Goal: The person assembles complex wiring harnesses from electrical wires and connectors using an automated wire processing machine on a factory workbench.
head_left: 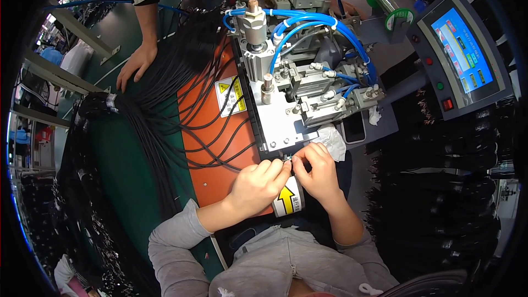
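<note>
At the front edge of the machine (280,126), my two hands meet with their fingertips almost touching. My left hand (261,184) is closed in a pinch, and a black cable (223,161) runs into it from the left. My right hand (317,170) also pinches, its thumb and forefinger on the thin wire ends (289,158) of that cable. These show only as a tiny pale and bluish bit between the fingers. Just below my hands lies a white label with a yellow arrow (286,200).
Many black cables (148,126) fan across an orange plate (212,181) from a bundle on the green table (118,170). A co-worker's hand (137,65) rests by them. A touchscreen panel (462,52), solder wire spool (389,6), phone (353,127) and crumpled tissue (331,140) are rightward; cable bunches (434,187) hang there.
</note>
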`<act>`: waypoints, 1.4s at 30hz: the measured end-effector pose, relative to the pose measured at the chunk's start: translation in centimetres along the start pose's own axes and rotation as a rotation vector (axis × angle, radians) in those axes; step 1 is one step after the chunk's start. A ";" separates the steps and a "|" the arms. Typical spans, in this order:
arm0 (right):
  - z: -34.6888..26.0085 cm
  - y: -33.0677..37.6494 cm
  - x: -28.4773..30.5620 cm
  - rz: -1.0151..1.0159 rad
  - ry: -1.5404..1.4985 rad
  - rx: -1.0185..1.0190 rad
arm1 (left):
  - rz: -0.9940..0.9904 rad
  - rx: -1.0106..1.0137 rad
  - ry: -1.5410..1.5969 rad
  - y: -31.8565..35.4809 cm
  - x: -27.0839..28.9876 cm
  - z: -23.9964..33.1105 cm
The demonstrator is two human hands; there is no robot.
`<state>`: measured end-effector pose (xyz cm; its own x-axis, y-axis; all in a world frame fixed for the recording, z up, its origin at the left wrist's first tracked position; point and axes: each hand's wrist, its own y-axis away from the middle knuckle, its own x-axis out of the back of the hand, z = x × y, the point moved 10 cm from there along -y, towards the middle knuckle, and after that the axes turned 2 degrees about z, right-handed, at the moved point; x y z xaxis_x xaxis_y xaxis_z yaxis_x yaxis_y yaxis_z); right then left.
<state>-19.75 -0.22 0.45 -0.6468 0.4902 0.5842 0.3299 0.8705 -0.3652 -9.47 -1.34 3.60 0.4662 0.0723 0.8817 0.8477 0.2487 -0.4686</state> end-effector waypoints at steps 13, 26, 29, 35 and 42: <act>0.2 0.4 0.5 0.164 -0.094 0.089 | -0.057 0.026 0.014 -0.5 -0.3 -0.2; -0.3 0.7 0.6 0.141 -0.083 0.251 | -0.041 0.036 0.053 -0.4 -0.1 -0.7; -0.2 0.8 0.4 0.130 -0.088 0.251 | -0.054 0.047 0.068 -0.4 -0.2 -0.8; 2.4 0.8 -0.5 0.157 -0.245 -0.004 | -0.029 0.041 0.093 -0.5 -0.3 -1.2; 6.1 2.2 -3.0 0.062 -0.439 -0.391 | 0.025 0.065 0.137 -0.2 -0.3 -1.7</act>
<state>-21.23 -0.06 -6.54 -0.8148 0.5493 0.1853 0.5511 0.8332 -0.0465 -9.39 -3.04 3.35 0.5207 -0.0524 0.8522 0.8195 0.3106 -0.4816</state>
